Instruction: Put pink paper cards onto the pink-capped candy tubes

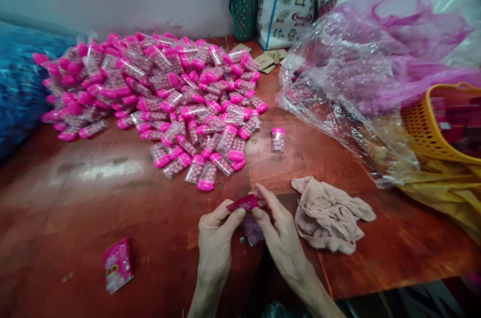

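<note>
Near the table's front edge, my left hand (216,238) and my right hand (280,235) pinch a small dark-pink printed plastic sleeve (243,203) between thumbs and fingers. Its lower part is clear and hangs between my hands; whether anything is inside I cannot tell. To the left lies a pink printed packet (118,264). One small clear container of pink beads (278,140) with a pink cap stands apart, beyond my right hand. Ahead is a large heap of the same bead containers (161,87), lying every which way. A crumpled beige cloth (330,213) rests right of my right hand.
A yellow basket (421,117) with dark-pink packets stands at right, beside crumpled clear plastic (334,82) and a pink bag (409,27). A white tote (285,2) and a green pouch (242,7) stand by the wall. A blue bag (22,82) bulges at left.
</note>
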`<state>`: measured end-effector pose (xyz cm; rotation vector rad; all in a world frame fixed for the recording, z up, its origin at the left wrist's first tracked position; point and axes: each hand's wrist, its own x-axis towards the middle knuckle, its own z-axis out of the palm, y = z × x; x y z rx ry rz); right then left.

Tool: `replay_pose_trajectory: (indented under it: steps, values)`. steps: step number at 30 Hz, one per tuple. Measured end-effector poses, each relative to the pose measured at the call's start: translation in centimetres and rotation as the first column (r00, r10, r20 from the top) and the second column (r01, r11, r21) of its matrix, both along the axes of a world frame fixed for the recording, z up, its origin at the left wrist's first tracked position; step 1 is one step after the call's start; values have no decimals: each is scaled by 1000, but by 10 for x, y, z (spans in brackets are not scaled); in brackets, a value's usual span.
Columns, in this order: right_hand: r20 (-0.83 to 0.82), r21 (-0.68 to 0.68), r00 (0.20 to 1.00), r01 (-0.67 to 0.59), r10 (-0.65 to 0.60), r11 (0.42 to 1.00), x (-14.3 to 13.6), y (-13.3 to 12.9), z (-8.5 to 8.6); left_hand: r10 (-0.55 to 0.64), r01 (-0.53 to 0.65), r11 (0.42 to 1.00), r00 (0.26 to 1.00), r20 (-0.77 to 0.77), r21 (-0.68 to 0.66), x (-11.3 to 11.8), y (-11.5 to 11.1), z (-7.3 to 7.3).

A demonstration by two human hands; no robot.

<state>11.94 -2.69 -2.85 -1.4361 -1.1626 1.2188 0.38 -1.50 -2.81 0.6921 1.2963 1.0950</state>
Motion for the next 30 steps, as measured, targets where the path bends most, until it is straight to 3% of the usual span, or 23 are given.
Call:
replay_pose_trajectory:
  steps: [4,8,14,21,26,30]
  values:
    - [-43,-112,997,-64,59,992,-12,-5,-1,163,-156,986,979,123,-65,3,3,5]
    - [117,16,990,-83,80,996,-17,-6,0,210,-175,972,947,244,-160,2,7,10]
    - [153,47,973,-183,174,982,-13,-4,1,33,38,979,942,334,-202,-13,12,4]
    - [234,-15,944,-235,232,972,-8,-2,0,17,44,984,940,342,-171,-18,16,2]
    - [44,-45,982,-180,182,983,-9,3,7,236,-169,953,935,266,-253,-12,18,0]
    - [-61,-105,998,-42,35,994,-17,7,8,274,-210,945,928,252,-252,-6,18,2]
